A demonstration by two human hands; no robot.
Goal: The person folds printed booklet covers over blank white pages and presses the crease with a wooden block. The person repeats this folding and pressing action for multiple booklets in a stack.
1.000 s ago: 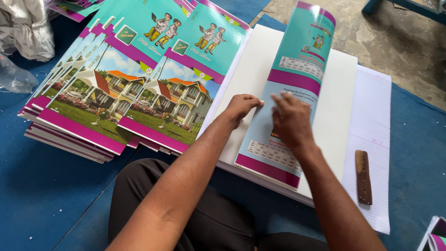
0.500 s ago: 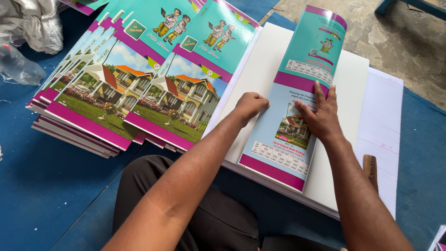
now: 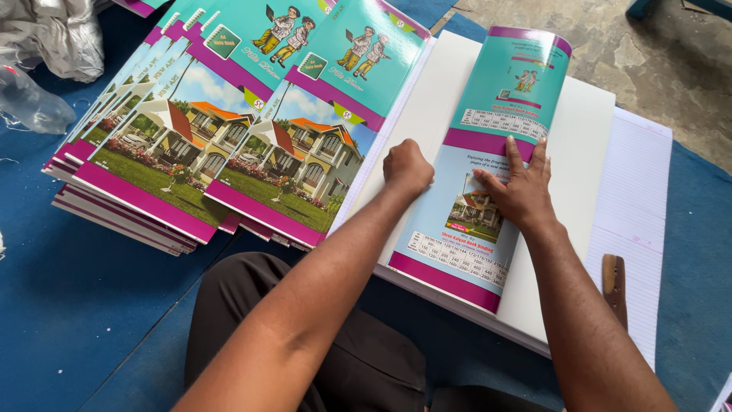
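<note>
A folded teal and magenta notebook cover [image 3: 488, 130] lies on a stack of white paper [image 3: 587, 137]. My right hand [image 3: 520, 189] lies flat on the cover with fingers spread, pressing its middle. My left hand [image 3: 406, 168] is a closed fist resting on the white stack at the cover's left edge, holding nothing. The cover's far end curls up off the paper.
A fanned pile of finished notebooks [image 3: 221, 137] with house pictures lies to the left on a blue mat [image 3: 84, 305]. A wooden stick [image 3: 614, 286] rests on lined sheets [image 3: 640, 198] at the right. Crumpled plastic [image 3: 46, 46] sits at top left; bare concrete floor [image 3: 648, 53] lies beyond.
My right hand slid up the cover away from me and flattened with fingers spread. My left hand curled into a fist at the cover's left edge.
</note>
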